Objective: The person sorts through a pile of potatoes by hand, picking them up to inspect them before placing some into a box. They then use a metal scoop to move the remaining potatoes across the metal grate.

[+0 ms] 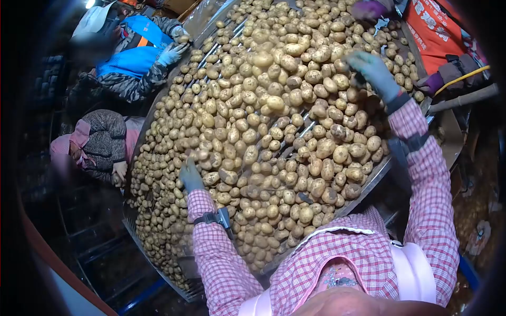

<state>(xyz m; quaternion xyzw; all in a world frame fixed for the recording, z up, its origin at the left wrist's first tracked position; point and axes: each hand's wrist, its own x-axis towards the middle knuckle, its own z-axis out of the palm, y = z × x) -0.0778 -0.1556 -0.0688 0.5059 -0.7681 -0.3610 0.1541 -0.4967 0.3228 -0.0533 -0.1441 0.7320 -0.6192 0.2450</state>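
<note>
A wide heap of potatoes point(258, 124) covers a sloping sorting table with metal bars. My left hand point(191, 176), in a grey-green glove, is low over the potatoes at the left of the middle. Smeared potatoes lie at its fingertips, and I cannot see whether it grips one. My right hand point(375, 76), gloved the same way, reaches over the heap at the upper right. Its fingers are stretched out and apart above the potatoes, with a dark gap under the palm. No potato shows in it.
A person in a blue apron point(134, 45) works at the upper left edge. Another in a pink head covering point(71, 143) leans in at the left. A person with purple gloves and a red apron point(432, 31) stands upper right. A metal rim point(377, 174) borders the table.
</note>
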